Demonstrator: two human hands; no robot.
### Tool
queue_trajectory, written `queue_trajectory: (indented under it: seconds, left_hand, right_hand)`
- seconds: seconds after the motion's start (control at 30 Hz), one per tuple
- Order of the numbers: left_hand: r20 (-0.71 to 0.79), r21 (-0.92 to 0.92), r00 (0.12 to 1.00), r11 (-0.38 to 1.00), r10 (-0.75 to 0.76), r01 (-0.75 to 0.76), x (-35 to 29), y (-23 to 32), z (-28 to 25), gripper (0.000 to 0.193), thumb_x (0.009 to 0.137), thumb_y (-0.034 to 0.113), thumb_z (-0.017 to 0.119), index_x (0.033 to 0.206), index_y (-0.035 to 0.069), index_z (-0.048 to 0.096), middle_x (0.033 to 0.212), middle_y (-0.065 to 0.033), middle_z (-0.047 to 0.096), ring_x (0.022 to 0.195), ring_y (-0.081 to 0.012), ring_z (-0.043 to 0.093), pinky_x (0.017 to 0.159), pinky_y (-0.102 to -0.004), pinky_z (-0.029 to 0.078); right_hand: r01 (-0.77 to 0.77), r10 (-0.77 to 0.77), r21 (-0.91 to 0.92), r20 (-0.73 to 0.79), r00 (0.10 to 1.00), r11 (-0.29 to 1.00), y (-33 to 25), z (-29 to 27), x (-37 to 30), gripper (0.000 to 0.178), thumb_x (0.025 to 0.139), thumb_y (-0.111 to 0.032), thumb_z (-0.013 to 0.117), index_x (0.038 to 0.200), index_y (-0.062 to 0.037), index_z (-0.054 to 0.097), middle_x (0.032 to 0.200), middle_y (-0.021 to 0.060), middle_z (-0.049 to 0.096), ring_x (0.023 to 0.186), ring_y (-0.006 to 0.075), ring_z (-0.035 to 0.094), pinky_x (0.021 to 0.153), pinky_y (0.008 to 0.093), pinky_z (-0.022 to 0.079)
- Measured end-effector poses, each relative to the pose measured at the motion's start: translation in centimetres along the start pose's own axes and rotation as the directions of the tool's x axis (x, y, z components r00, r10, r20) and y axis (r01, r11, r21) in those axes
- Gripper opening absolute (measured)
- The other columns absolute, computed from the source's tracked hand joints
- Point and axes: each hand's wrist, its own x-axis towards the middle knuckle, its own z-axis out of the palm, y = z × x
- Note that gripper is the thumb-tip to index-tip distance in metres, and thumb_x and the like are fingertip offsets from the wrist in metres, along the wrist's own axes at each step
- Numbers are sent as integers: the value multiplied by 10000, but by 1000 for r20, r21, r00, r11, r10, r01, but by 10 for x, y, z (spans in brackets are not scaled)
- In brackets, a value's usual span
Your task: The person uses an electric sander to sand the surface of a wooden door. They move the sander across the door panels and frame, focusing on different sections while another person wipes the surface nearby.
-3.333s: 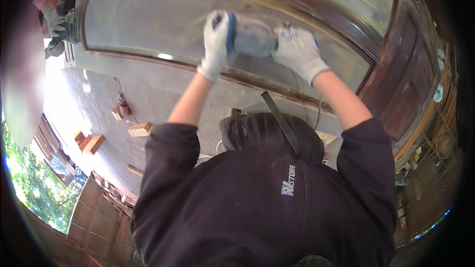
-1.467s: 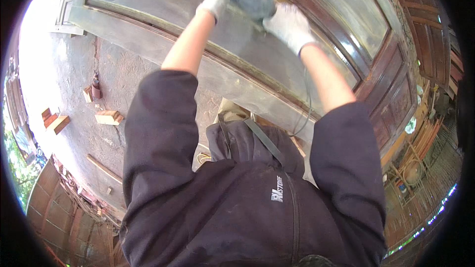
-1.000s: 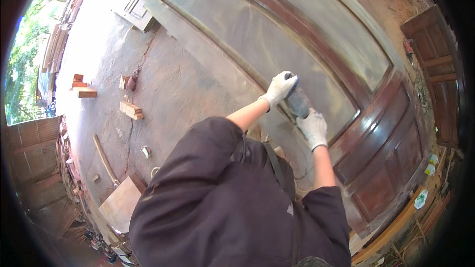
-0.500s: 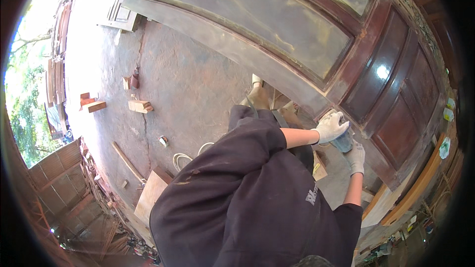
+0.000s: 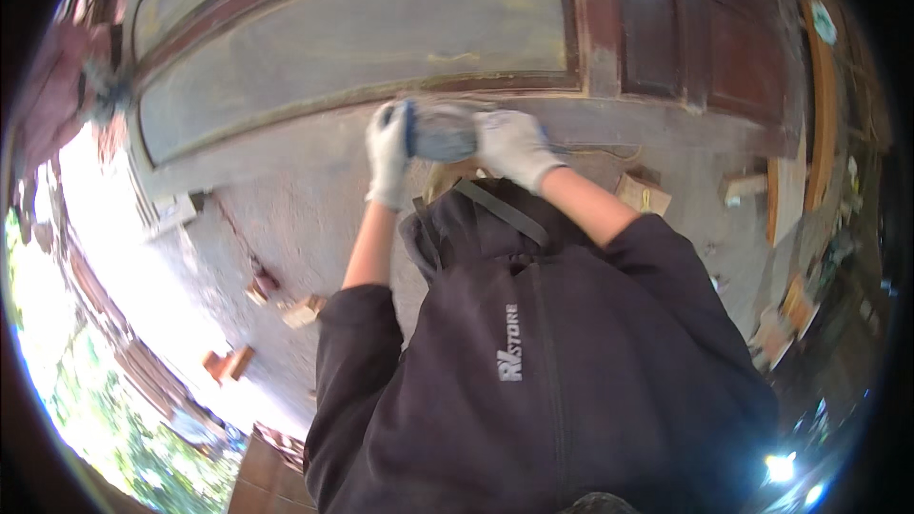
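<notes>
A large dark-brown wooden door [image 5: 647, 114] with dusty grey panels spans the upper view. At its near rail sits a dusty blue-grey sander [image 5: 444, 133], blurred by motion. My left hand [image 5: 387, 154], in a whitish work glove, is wrapped round the sander's left end. The right hand [image 5: 519, 149], gloved alike, grips the opposite end, its fingers partly hidden. Both forearms reach forward from dark sleeves. The long grey panel [image 5: 381, 38] with yellowish smears lies just beyond the sander.
Another person's gloved hand [image 5: 107, 90] is at the door's far left end. Wooden blocks [image 5: 227, 364] and a dark red object [image 5: 267, 281] are on the floor at left. More wood pieces [image 5: 644, 195] and a long plank [image 5: 821, 124] are at right.
My view has turned, so the door now runs nearly level across the top. Both hands and the sander have shifted leftward along the door's near rail, away from the dark small panels.
</notes>
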Motion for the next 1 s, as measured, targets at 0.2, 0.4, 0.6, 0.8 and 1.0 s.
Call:
queue_trajectory:
  seconds: [0.2,0.4,0.6,0.8,1.0]
  left_hand:
    - [-105,87,993,995,52,-43,60,24,-151,250,979,203,585,1114,7,659,1012,-44,665,909,-132,607,816,-289,494]
    - [-33,256,995,963,96,-85,54,38,-145,204,982,199,570,1031,23,660,963,-29,659,877,-116,590,807,-266,473]
    - [66,356,969,902,236,-244,30,17,-2,319,1005,247,571,1116,-44,642,1028,-85,675,939,-147,609,862,-301,485]
    - [243,593,945,737,218,-323,-13,23,198,312,941,271,577,1071,3,670,1053,-214,683,1003,-379,646,911,-425,489]
    - [304,533,928,769,213,-352,-71,11,301,261,923,180,567,1091,1,654,1094,-241,665,1059,-407,629,928,-458,488]
  right_hand:
    - [266,-265,-2,-120,957,964,-96,60,98,170,842,-136,556,903,-37,681,848,179,720,804,314,723,687,427,575]
    - [152,-129,269,-100,987,951,-102,74,77,161,833,-150,584,904,-42,680,861,166,724,870,309,723,664,449,565]
    - [102,-97,181,-38,995,978,2,-10,-14,663,826,-376,679,1280,63,478,1155,211,616,1090,342,633,826,422,544]
    - [-29,52,64,-392,919,998,112,-26,-74,891,757,-505,737,1373,51,411,1366,221,450,1311,376,427,1098,473,354]
    - [-30,33,16,-350,936,999,197,-52,-103,857,683,-465,780,1346,-16,476,1321,163,521,1273,358,471,1088,482,364]
